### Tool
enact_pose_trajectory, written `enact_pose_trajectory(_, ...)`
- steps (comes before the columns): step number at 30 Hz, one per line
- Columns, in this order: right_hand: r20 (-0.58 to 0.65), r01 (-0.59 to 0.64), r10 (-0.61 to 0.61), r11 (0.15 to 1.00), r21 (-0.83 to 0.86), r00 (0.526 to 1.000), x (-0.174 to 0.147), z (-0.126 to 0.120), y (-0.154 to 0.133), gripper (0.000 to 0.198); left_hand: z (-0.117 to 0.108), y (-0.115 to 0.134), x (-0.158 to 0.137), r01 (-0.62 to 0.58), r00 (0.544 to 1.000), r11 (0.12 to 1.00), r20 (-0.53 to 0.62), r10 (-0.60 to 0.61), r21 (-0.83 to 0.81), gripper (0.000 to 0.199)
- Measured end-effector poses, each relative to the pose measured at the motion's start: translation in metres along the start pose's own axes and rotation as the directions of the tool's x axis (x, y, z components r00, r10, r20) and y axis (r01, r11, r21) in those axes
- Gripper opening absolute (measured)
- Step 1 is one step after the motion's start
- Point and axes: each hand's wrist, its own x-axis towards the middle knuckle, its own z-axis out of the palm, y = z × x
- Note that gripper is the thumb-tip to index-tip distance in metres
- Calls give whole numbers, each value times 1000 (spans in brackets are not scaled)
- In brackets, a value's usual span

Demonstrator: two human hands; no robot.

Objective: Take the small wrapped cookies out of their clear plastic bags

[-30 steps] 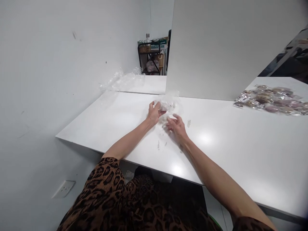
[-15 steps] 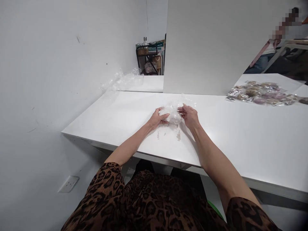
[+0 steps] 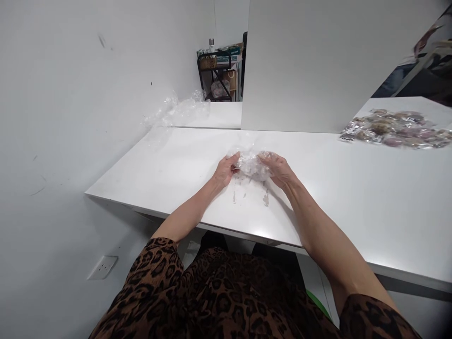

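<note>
Between my two hands is a crumpled bundle of clear plastic wrap [image 3: 252, 165], just over the white table [image 3: 169, 174]. My left hand [image 3: 226, 169] pinches its left side, thumb on top. On the other side, my right hand [image 3: 278, 168] has its fingers closed on the film, and part of the fingers is covered by the plastic. Whether anything lies inside the bundle, I cannot make out. Greyish marks [image 3: 266, 197] show on the tabletop just below the bundle.
More crumpled clear film [image 3: 180, 110] lies at the back left by the wall. Several clear-wrapped brownish and pinkish items [image 3: 399, 129] are heaped at the back right. A tall white panel [image 3: 300, 66] rises along the back edge. Behind it stands a black rack [image 3: 215, 75] with boxes.
My left thumb has shifted up and back on the film, and my right fingers have moved inward over it. The view has tilted slightly.
</note>
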Motion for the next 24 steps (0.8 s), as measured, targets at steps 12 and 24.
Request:
enact_pose_trajectory(12,-79,186,-187,982,-18,979,1,-4,-15,52,0,13,-15,-227,966,939,179,185,259,92)
enact_pose_trajectory(24,88,382,-372,907,-179,924,-4,-18,-23,36,2,-1,-9,-293,955,870,154,252,396,30)
